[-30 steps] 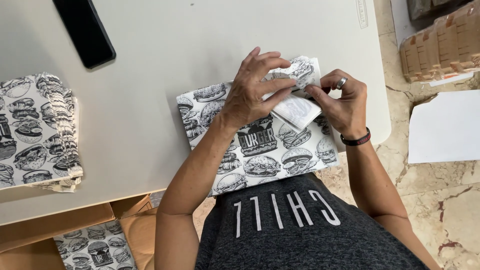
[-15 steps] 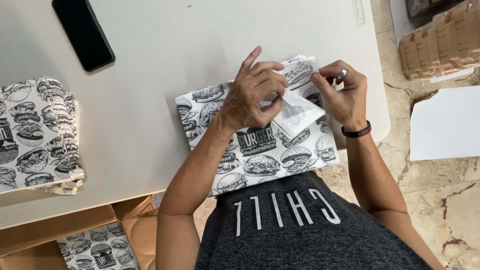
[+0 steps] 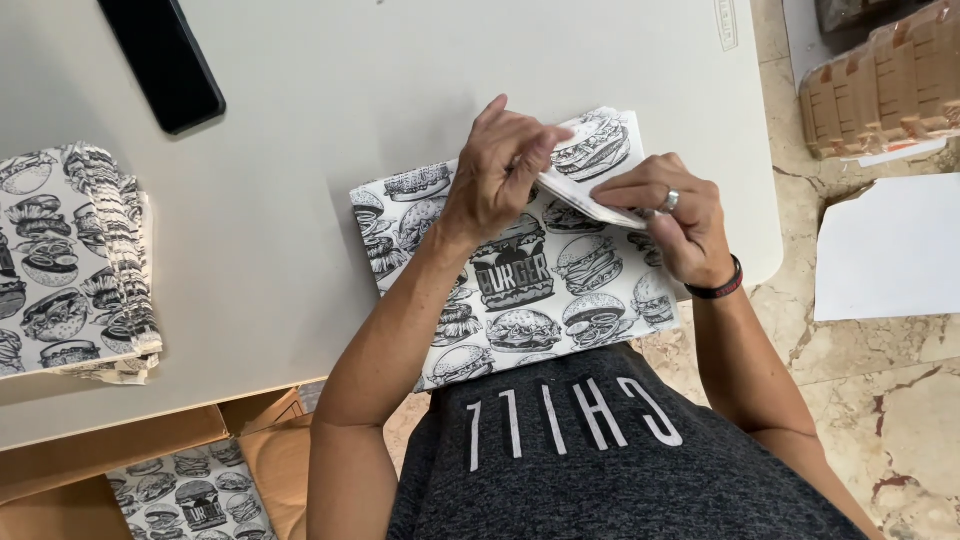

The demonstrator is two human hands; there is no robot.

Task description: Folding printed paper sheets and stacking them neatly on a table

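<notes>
A printed paper sheet with black-and-white burger drawings lies on the white table, hanging a little over its near edge. My left hand presses down on the sheet's far right corner, fingers bent over a folded flap. My right hand, with a ring and a dark wristband, pinches the white underside edge of that flap from the right. Both hands meet at the fold.
A stack of the same printed sheets sits at the table's left edge. A black phone lies at the far left. A cardboard box with more printed sheets stands below the table. Brown cardboard trays and a white sheet lie on the marble floor to the right.
The flap at the sheet's far right corner has been folded flatter. My left fingers have shifted along the crease and my right hand has dropped slightly toward me.
</notes>
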